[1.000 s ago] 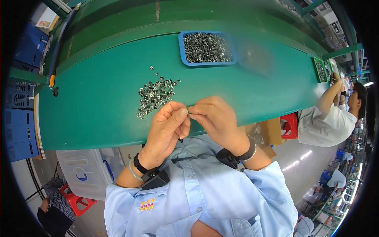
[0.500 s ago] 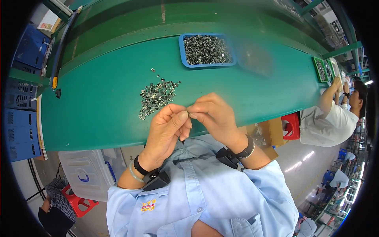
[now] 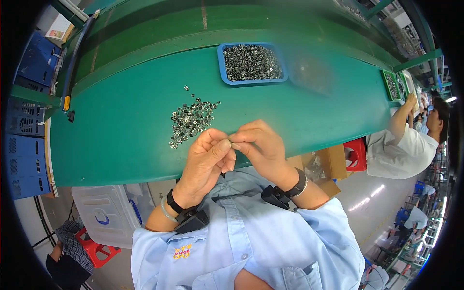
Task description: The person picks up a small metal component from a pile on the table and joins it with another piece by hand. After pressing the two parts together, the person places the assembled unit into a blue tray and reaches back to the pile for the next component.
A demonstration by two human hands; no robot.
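My left hand point(image 3: 207, 157) and my right hand point(image 3: 263, 144) meet at the fingertips above the near edge of the green table point(image 3: 116, 125). Thumb and forefinger of each are pinched together. Whatever sits between them is tiny and mostly covered by the fingers, so its kind cannot be made out. Just beyond my left hand lies a loose pile of small shiny metal pieces point(image 3: 192, 118), with a few strays at its far end. Farther back, a blue tray point(image 3: 222, 67) is filled with many similar metal pieces point(image 3: 252, 63).
Blue crates point(image 3: 29, 162) stand left of the table. Below its near edge are a clear plastic box point(image 3: 104, 212) and a cardboard box point(image 3: 332, 162). At the right, a co-worker point(image 3: 403, 150) sits by green trays point(image 3: 390, 86). Red stools point(image 3: 356, 154) stand nearby.
Both hands have shifted slightly toward me, with the fingertips still pinched together. The pile and the tray stay where they were on the table.
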